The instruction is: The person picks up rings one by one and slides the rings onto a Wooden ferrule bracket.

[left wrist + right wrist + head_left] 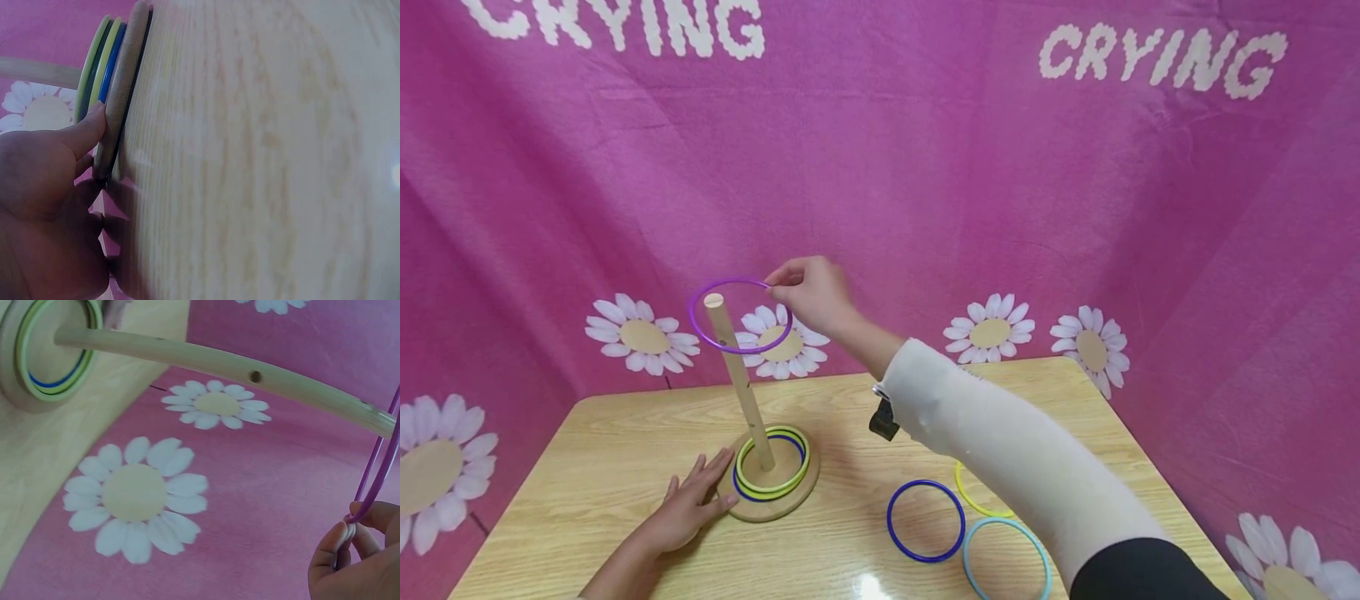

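My right hand pinches a purple ring at its right side, thumb against fingers. The ring hangs level at the top of a wooden post, and the post's tip shows inside it. The post rises from a round wooden base, where several rings lie stacked around its foot: yellow-green rings and a blue ring. My left hand rests beside the base, fingers extended, the thumb touching the base's rim. In the right wrist view, thumb and fingertips meet on the purple ring.
Right of the base, a dark blue ring, a light blue ring and a yellow ring lie on the wooden table. My right forearm partly covers the yellow one. A pink flowered cloth stands behind the table and at its sides.
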`<state>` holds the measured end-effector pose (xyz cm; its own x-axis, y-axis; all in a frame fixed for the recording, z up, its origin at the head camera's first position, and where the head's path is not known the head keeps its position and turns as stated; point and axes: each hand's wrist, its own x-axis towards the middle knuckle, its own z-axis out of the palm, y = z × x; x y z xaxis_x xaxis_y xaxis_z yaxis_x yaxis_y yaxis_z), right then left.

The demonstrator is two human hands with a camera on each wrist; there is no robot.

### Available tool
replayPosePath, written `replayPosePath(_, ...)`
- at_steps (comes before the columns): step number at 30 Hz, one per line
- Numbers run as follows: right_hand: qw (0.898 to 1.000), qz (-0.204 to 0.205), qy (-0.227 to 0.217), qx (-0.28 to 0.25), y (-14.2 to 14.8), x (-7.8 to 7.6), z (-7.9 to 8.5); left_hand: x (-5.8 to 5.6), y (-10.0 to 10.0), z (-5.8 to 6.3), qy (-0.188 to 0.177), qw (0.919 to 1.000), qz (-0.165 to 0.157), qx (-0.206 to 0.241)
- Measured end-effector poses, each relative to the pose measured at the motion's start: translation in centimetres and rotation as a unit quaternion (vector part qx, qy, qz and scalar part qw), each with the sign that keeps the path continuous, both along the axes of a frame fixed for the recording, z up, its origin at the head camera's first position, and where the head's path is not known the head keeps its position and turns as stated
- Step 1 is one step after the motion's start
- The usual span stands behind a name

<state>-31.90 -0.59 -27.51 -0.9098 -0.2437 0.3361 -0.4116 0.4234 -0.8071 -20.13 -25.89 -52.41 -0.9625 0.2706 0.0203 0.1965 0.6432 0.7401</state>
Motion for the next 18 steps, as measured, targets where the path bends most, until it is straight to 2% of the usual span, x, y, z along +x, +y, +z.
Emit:
replayPosePath(5, 1.0, 0.004, -0.014, 0.018, -0.1, 0.0, -1.9, 0.0, 0.0, -0.1, 0.008, 1.0, 0.002, 0.006)
replayPosePath(13, 0.999, 0.001, -0.023, 0.024, -0.3, 0.2, -5.4, 0.0, -0.1, 0.1, -0.019, 0.9998, -0.001, -0.011)
replayPosePath(18, 0.999, 0.002, -0.022, 0.025, -0.4, 0.3, -7.7, 0.1, 0.0, 0.2, -0.011, 0.9999, 0.0, -0.007)
